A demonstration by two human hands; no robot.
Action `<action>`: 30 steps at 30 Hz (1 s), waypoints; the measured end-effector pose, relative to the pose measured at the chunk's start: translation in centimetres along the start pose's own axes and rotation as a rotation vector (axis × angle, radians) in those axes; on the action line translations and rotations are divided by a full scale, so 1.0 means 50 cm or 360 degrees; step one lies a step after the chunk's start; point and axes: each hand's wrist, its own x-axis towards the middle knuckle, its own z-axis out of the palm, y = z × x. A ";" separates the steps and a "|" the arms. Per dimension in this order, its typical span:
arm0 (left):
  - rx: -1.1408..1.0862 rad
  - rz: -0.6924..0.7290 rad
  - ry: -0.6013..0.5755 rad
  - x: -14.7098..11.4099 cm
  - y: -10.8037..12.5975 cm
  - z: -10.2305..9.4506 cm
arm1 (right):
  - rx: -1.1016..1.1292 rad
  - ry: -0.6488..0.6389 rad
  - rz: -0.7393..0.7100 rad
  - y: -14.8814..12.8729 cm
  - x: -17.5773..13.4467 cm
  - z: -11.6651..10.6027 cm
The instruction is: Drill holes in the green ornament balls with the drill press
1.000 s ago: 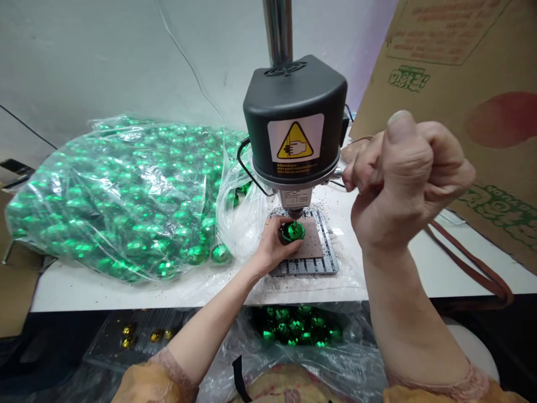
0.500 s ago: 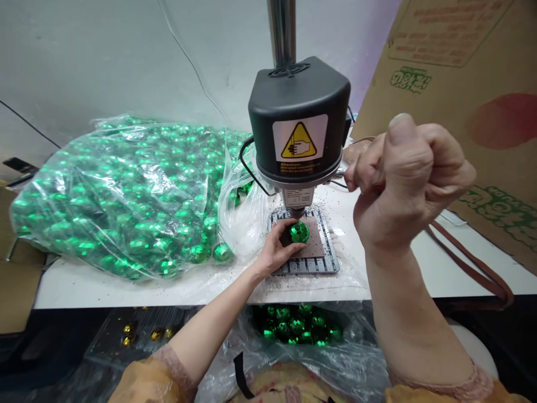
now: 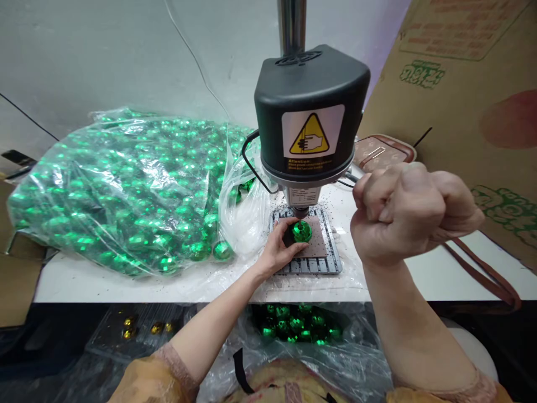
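While your L hand (image 3: 279, 247) pinches 1 green ball (image 3: 302, 232) under drill press (image 3: 312, 84), R hand (image 3: 413, 215) fisted, hold unclear; prob. mid-op. Bagged balls (image 3: 126, 196): can't tell done/left.

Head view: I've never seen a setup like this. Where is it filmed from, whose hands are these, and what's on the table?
A camera worn on the person's head looks down at their own bare hands. The left hand holds a shiny green ball on a brown pad beneath a black drill. The right hand is clenched beside the drill; anything inside it is hidden. A clear bag full of green balls lies on the white table, left of the drill.
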 end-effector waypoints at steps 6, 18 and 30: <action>-0.0019 -0.0008 -0.0022 -0.001 0.004 -0.001 | 0.0032 -0.0024 0.0072 -0.001 -0.018 -0.018; -0.0043 -0.0015 -0.0021 0.000 0.001 0.000 | 0.0103 -0.0087 -0.0130 0.020 -0.030 -0.032; -0.0121 -0.0040 -0.0047 0.002 -0.001 -0.001 | 0.0182 -0.0256 -0.0202 0.025 -0.049 -0.054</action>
